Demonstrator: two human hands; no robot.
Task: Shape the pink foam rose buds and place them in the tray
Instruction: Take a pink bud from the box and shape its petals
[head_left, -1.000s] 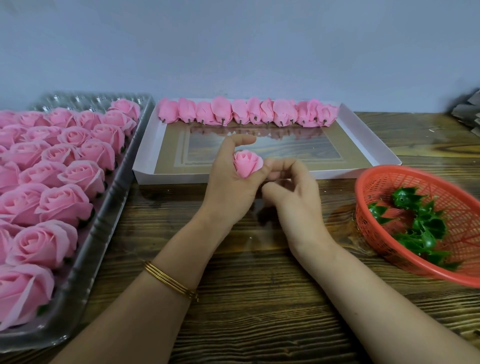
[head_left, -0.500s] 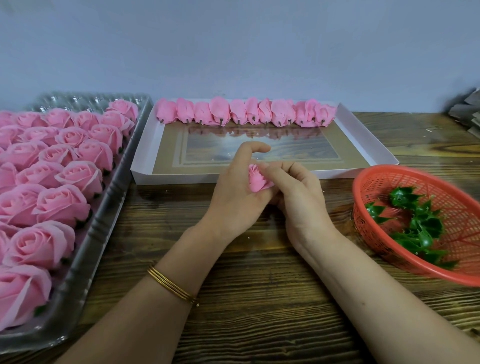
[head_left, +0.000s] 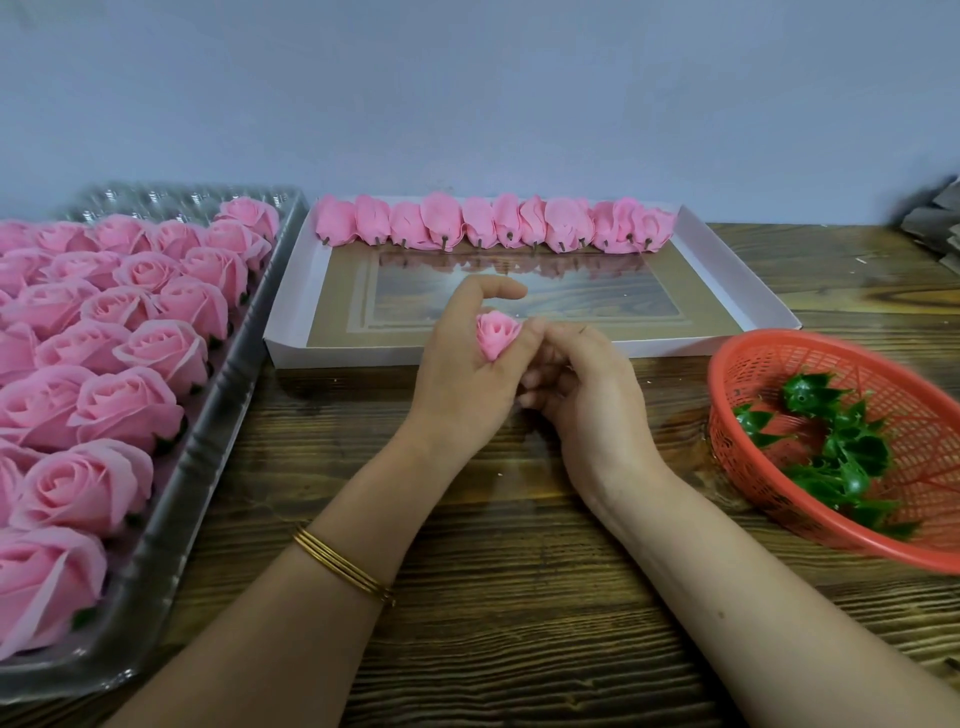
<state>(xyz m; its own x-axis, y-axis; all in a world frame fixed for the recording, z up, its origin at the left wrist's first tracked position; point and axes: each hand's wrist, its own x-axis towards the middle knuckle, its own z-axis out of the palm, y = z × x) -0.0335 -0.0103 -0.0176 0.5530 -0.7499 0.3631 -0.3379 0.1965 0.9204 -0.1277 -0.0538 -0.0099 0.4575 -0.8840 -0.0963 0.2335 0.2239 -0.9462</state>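
A small pink foam rose bud (head_left: 496, 334) sits upright in my left hand (head_left: 462, 379), gripped between thumb and fingers, with the index finger arched over it. My right hand (head_left: 582, 395) is curled beside it, its fingertips touching the bud's lower right side. Both hands hover over the wooden table just in front of the white tray (head_left: 291, 312). A row of several shaped pink buds (head_left: 493, 223) lies along the tray's far edge, stems pointing toward me.
A clear plastic tray (head_left: 171, 499) on the left holds several open pink roses (head_left: 124, 405). On the right, a red mesh basket (head_left: 748, 467) contains green plastic calyxes (head_left: 841, 447). Grey paper scraps (head_left: 935, 228) lie at the far right.
The bud was lowered and covered by my right fingers half a second ago; now it stands upright and visible again in my left hand, with the right fingers lower at its side.
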